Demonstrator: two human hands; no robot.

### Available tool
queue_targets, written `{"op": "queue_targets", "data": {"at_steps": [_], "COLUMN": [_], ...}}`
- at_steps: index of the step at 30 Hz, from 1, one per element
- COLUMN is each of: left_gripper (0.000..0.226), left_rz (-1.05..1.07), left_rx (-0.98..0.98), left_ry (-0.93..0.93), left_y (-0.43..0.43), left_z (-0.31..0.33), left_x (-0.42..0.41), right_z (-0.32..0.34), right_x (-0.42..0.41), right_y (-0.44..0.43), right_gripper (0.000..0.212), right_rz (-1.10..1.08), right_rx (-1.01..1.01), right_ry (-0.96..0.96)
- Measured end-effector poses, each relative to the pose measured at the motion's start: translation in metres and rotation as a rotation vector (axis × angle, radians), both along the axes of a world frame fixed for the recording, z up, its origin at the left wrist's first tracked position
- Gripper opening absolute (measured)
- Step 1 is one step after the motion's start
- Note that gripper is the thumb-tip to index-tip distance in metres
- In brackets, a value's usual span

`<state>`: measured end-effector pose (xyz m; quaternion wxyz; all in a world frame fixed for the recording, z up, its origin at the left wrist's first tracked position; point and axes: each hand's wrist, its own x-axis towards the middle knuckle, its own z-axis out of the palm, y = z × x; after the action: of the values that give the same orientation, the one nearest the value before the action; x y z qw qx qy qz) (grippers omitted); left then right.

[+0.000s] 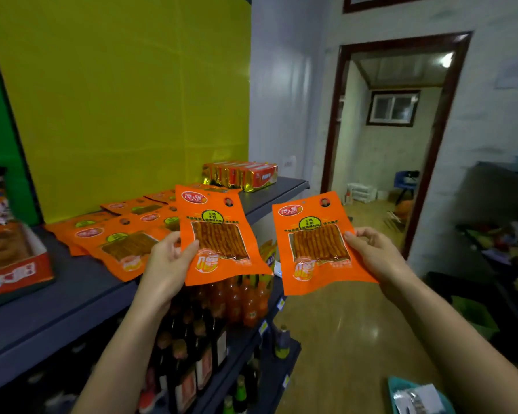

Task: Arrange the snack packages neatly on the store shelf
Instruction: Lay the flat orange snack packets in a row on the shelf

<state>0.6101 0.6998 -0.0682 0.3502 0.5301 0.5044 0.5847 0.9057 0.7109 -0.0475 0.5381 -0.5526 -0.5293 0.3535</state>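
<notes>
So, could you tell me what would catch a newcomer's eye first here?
The left hand and right hand each hold up an orange packet mid-frame: left packet, right packet. To their left, more packets lie overlapping on the grey shelf before a yellow wall.

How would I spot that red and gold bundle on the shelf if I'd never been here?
Find the yellow wall panel behind the grey top shelf. Follow the shelf past the flat orange snack packets to its far end. There sits the red and gold bundle, the only shiny, blocky thing among flat pouches.
</notes>
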Motion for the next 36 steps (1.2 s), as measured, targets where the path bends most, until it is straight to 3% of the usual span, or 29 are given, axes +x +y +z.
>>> {"op": "queue_targets", "data": {"at_steps": [12, 15, 18, 27, 32, 36], "left_gripper": [0.008, 0.018, 0.004, 0.035, 0.035, 0.034], "left_rz": [0.364, 0.51, 0.589, 0.784, 0.859, 0.926], "left_rx": [0.072, 0.091, 0.093, -0.135, -0.342, -0.47], "left_ry": [0.33, 0.479, 0.569, 0.692, 0.83, 0.971], "left_y": [0.148, 0.184, 0.216, 0.271, 0.275, 0.276], "left_z": [-0.004, 0.004, 0.008, 0.003, -0.004, -0.004], "left_x": [0.047, 0.053, 0.052, 0.032, 0.03, 0.035], "right_z": [-0.012, -0.008, -0.003, -0.006, -0.015, -0.023], "right_x": [0.028, 0.021, 0.01, -0.041, -0.071, -0.083], "right_y": [0.215, 0.267, 0.317, 0.418, 0.452, 0.476], "right_gripper": [0.011, 0.01, 0.01, 0.01, 0.01, 0.019], "right_rz": [0.234, 0.304, 0.355, 0.579, 0.711, 0.703], "right_rx": [-0.018, -0.02, 0.017, -0.007, -0.046, -0.031], "right_ry": [0.074, 0.071, 0.043, -0.019, -0.045, -0.232]}}
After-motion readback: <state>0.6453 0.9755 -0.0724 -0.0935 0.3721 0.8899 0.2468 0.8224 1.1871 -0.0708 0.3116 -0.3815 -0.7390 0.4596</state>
